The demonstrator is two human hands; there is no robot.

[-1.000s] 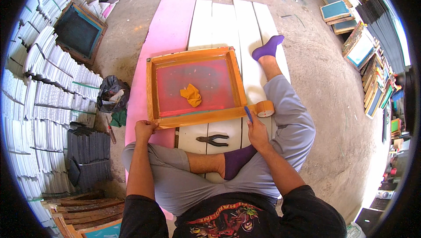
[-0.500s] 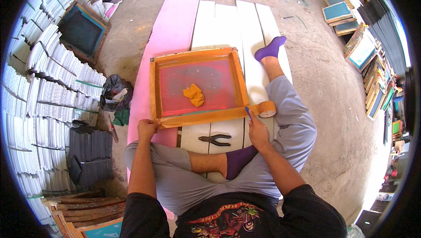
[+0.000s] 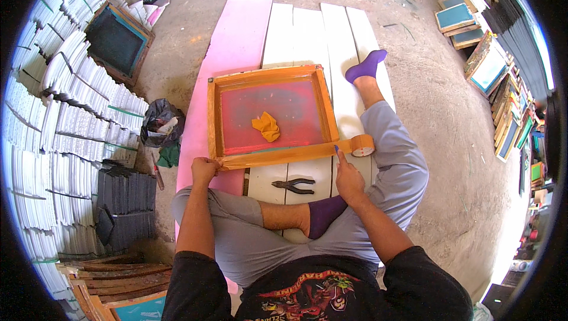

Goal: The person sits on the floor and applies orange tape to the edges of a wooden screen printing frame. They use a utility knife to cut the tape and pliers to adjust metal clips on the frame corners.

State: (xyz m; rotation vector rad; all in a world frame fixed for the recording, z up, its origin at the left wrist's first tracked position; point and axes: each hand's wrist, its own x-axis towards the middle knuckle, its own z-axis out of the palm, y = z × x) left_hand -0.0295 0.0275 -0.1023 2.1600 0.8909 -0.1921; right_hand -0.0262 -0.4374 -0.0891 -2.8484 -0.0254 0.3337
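A screen-printing frame (image 3: 214, 114) with wooden edges and pink-red mesh lies flat in front of me. Brown packing tape (image 3: 284, 155) runs along its near edge, and the tape roll (image 3: 362, 145) hangs from the strip's right end, just past the corner. At the near left corner my left hand (image 3: 204, 171) pinches the other end of the tape. My right hand (image 3: 349, 180) grips a small blue tool (image 3: 336, 149) whose tip is at the tape beside the roll; its kind is hard to make out. A crumpled piece of tape (image 3: 266, 127) rests on the mesh.
Black-handled pliers (image 3: 294, 186) lie on the white boards (image 3: 306, 37) between the frame and my folded leg. A pink board (image 3: 239, 37) runs along the left. Stacked white sheets (image 3: 65, 138) and a black plastic bag (image 3: 161, 123) stand farther left; more frames (image 3: 455, 17) lean at right.
The view has shifted slightly, so everything sits a little farther right. Both hands stay at the tape; the right hand's blue tool remains beside the roll.
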